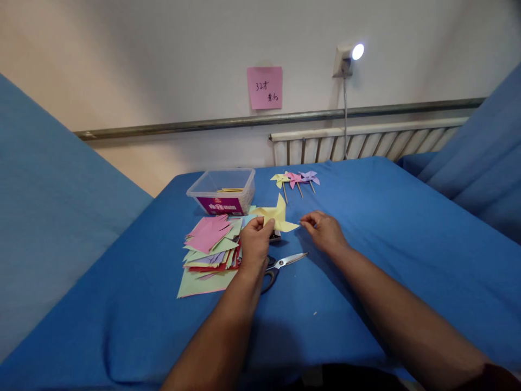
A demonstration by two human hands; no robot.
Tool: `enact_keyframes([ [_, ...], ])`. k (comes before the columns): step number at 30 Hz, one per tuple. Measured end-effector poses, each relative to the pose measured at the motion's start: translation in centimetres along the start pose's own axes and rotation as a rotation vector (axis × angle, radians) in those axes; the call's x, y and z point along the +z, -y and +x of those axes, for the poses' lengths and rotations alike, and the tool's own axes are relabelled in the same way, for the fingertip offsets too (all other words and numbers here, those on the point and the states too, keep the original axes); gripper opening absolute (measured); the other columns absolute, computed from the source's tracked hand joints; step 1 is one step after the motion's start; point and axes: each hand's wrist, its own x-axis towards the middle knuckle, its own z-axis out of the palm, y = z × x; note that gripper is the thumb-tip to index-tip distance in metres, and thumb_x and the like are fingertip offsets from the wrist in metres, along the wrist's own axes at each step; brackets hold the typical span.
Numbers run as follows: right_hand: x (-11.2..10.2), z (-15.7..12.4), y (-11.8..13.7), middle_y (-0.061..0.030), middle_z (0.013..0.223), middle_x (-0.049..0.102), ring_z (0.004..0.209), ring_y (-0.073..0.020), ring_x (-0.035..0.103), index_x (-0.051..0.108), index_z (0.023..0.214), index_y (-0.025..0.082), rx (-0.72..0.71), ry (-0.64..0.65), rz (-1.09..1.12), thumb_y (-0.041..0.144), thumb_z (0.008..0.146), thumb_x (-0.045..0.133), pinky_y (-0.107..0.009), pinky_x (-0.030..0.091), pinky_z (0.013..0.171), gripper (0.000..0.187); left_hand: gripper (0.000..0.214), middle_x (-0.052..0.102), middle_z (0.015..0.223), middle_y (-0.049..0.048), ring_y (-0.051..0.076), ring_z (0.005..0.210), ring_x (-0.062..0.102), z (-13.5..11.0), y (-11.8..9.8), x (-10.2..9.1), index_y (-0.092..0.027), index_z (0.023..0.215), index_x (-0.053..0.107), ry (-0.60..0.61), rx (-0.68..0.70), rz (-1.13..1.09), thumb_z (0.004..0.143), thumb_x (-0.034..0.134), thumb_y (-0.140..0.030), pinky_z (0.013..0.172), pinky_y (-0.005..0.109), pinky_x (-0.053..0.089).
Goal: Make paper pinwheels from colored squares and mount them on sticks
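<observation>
My left hand (256,239) pinches a yellow paper pinwheel (279,216) with folded blades, above the table. Just right of its tip, my right hand (323,229) is closed, thumb against forefinger; a tiny thing may show at the fingertips, too small to name. Below the hands lie scissors (287,260) with dark handles, partly behind my left wrist. A stack of coloured paper (209,244) is left of my left hand. Partly hidden beneath the pinwheel is a small dark-filled box (275,237).
A clear plastic tub (222,187) with thin wooden sticks (231,190) stands behind the paper. Three finished pinwheels on sticks, yellow (280,179), pink (293,180) and purple (310,177), lie at the back. Blue cloth (138,271) covers the table; a radiator (366,141) is behind.
</observation>
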Motion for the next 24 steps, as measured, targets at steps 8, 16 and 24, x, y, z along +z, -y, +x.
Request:
enact_keyframes([
  [8, 0.3, -1.7, 3.3, -0.0028, 0.082, 0.067, 0.076, -0.0158, 0.062, 0.067, 0.085, 0.021, -0.166, -0.165, 0.307, 0.024, 0.086, 0.056, -0.027, 0.047, 0.071, 0.012, 0.018, 0.055, 0.058, -0.0038, 0.009, 0.054, 0.046, -1.3, 0.4, 0.6, -0.016, 0.065, 0.061, 0.073, 0.200, 0.268, 0.067, 0.067, -0.034, 0.054, 0.021, 0.036],
  [16, 0.6, -1.5, 2.8, -0.0026, 0.081, 0.067, 0.076, -0.0163, 0.062, 0.068, 0.084, 0.021, -0.062, -0.154, 0.280, 0.027, 0.085, 0.056, -0.028, 0.046, 0.070, 0.013, 0.019, 0.059, 0.059, -0.0022, 0.010, 0.054, 0.049, -1.8, 0.2, 1.2, -0.015, 0.065, 0.063, 0.119, 0.119, 0.224, 0.065, 0.068, -0.033, 0.053, 0.022, 0.038],
  [24, 0.0, -1.6, 3.2, -0.0037, 0.083, 0.068, 0.079, -0.0170, 0.063, 0.068, 0.086, 0.021, -0.021, -0.113, 0.249, 0.028, 0.086, 0.055, -0.028, 0.047, 0.073, 0.015, 0.019, 0.065, 0.063, 0.0002, 0.012, 0.056, 0.053, -1.9, 0.3, 1.3, -0.015, 0.067, 0.065, 0.106, 0.068, 0.151, 0.061, 0.072, -0.031, 0.055, 0.022, 0.040],
])
